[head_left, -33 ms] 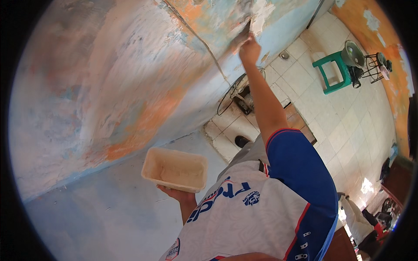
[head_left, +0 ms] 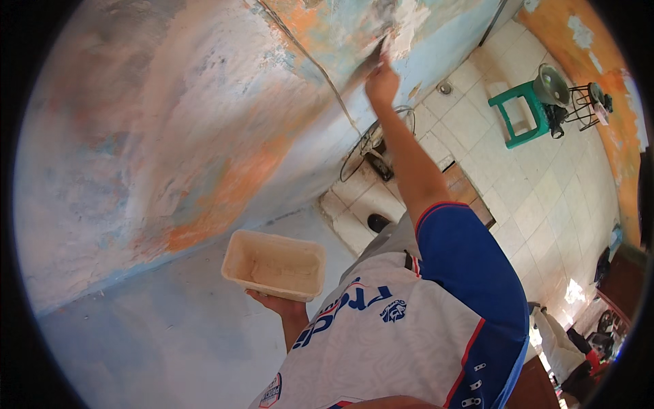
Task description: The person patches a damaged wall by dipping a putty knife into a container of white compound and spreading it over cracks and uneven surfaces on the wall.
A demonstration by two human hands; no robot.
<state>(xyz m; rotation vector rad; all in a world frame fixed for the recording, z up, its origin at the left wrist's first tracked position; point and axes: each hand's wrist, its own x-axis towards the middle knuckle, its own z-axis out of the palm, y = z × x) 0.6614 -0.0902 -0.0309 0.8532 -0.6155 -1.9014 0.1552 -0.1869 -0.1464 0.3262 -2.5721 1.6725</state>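
Note:
My right hand (head_left: 382,85) reaches up to the mottled orange, blue and white wall (head_left: 184,123), gripping what looks like a small scraper (head_left: 384,46) against it beside a pale white patch (head_left: 409,31). The tool's exact shape is hard to make out. My left hand (head_left: 276,303) holds a cream plastic tub (head_left: 272,262) from underneath, with pale residue on its inside. A cable (head_left: 320,71) runs down the wall left of the scraper.
A green plastic stool (head_left: 507,109) stands on the tiled floor, near a grey bucket (head_left: 550,85) and a wire stand (head_left: 582,109). Coiled cables (head_left: 357,153) lie at the wall's foot. An orange wall (head_left: 565,31) bounds the right; assorted items (head_left: 593,341) sit at lower right.
My right hand has shifted slightly left and down along the wall with the tool. The tub in my left hand is in the same place.

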